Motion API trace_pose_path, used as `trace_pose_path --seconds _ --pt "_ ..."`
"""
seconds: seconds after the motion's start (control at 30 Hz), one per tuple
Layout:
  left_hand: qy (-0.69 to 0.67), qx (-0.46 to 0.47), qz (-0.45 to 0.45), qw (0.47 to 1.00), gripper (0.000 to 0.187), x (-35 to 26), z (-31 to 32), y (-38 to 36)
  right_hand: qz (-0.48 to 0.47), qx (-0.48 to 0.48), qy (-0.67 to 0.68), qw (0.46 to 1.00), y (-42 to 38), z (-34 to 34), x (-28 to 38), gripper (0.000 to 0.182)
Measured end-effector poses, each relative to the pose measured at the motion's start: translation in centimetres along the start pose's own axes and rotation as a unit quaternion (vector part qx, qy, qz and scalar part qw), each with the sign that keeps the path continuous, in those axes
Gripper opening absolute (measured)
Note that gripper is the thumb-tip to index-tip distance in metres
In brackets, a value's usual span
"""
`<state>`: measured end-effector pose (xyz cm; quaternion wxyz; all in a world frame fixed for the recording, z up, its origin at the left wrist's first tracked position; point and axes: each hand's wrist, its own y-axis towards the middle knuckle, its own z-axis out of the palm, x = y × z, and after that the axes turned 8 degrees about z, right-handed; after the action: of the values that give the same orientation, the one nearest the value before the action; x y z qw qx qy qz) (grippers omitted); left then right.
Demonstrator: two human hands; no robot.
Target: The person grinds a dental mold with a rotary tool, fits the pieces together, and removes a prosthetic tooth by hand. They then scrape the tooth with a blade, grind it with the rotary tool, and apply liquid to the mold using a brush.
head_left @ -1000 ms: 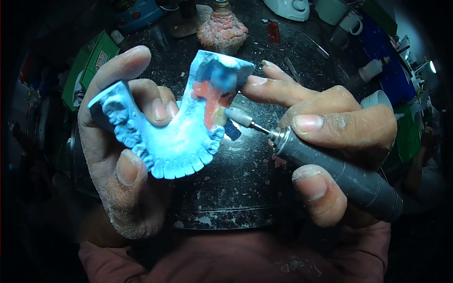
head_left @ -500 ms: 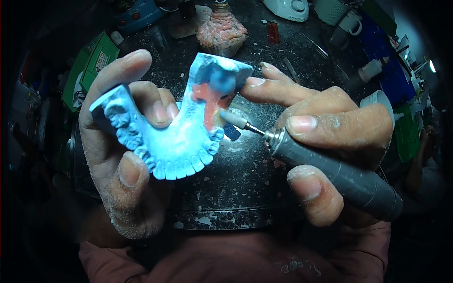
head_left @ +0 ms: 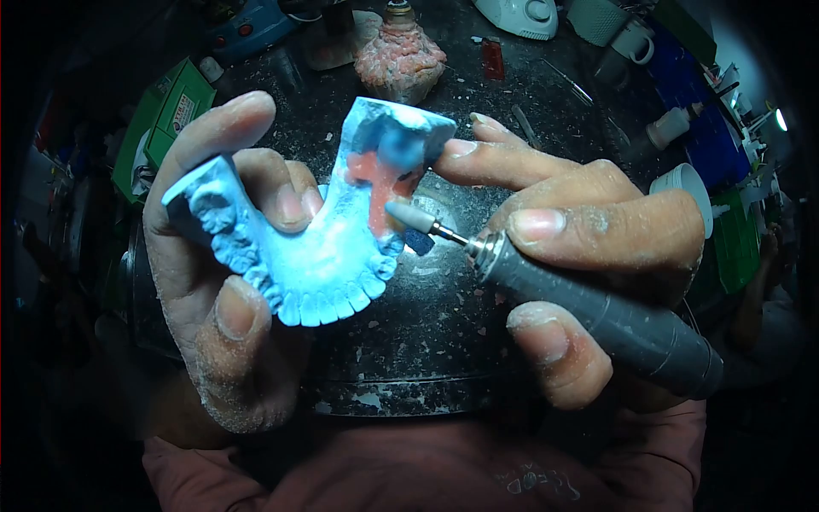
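The left hand point(head_left: 183, 282) is partly closed round the blue dental cast point(head_left: 316, 256), fingertips inside the arch and one finger lifted free; the cast is up above the dark surface point(head_left: 426, 358), teeth toward the wearer. Keeping that grip firm and low on the arch should stop the cast from rocking under the tool. The right hand point(head_left: 597, 205) is closed round the handpiece point(head_left: 597, 307) in a pen-like hold, one fingertip at the cast's back edge; braced there, it should steady the stroke. The grey tip point(head_left: 414, 217) is at the pink patch point(head_left: 376, 194), seemingly touching. Light, short passes with the side of the tip look safest, as a hard push could gouge the pink material or nick the neighbouring teeth.
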<state>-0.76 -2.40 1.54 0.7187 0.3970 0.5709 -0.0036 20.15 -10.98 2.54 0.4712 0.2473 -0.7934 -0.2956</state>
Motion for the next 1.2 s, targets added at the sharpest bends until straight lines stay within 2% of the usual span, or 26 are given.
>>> trace_pose_path --seconds 0.03,0.1,0.2,0.3,0.4,0.53,0.63,0.7,0.93,1.0,1.13,1.2 --pt "0.0 0.0 0.0 1.0 0.079 0.0 0.0 0.0 0.0 0.0 0.0 1.0 0.0 0.2 0.1 0.032" --pt "-0.016 -0.001 -0.01 1.0 0.081 -0.1 0.0 0.0 0.031 -0.068 0.082 0.994 -0.1 0.9 0.4 0.04" --pt "-0.032 0.014 0.004 0.999 0.081 0.1 -0.2 -0.1 0.038 -0.096 0.108 0.989 -0.3 1.2 0.2 0.039" --pt "-0.044 -0.006 0.013 0.999 0.081 0.3 0.1 -0.2 -0.003 -0.055 0.078 0.995 -1.2 0.6 -1.4 0.031" --pt "-0.018 -0.004 -0.003 1.0 0.08 -0.2 0.3 -0.1 0.035 0.003 0.043 0.998 -0.5 -0.4 0.0 0.031" --pt "-0.027 0.012 0.002 1.0 0.078 -0.3 0.3 -0.1 0.016 -0.045 0.077 0.996 0.1 0.7 0.0 0.033" --pt "-0.021 0.01 -0.012 1.0 0.077 -0.8 0.4 -0.2 0.04 -0.091 0.103 0.99 -0.3 0.8 0.2 0.033" --pt "-0.014 0.017 -0.013 1.0 0.076 -0.9 0.3 -0.2 0.022 0.0 0.014 1.0 -0.1 -0.1 0.2 0.03" --pt "-0.025 0.014 -0.014 0.999 0.076 -0.5 0.3 -0.3 0.012 0.017 0.027 0.999 -0.2 -0.1 -0.1 0.032" --pt "-0.015 -0.011 0.001 1.0 0.078 -0.2 0.5 -0.2 0.021 -0.065 0.097 0.993 -0.2 0.7 0.0 0.038" --pt "-0.023 -0.011 0.007 1.0 0.079 0.3 0.2 -0.1 -0.027 0.0 0.036 0.999 0.2 0.2 -0.4 0.038" --pt "-0.028 -0.012 0.01 0.999 0.08 0.4 0.1 -0.1 0.031 -0.09 0.104 0.99 -0.2 0.9 -0.1 0.035"
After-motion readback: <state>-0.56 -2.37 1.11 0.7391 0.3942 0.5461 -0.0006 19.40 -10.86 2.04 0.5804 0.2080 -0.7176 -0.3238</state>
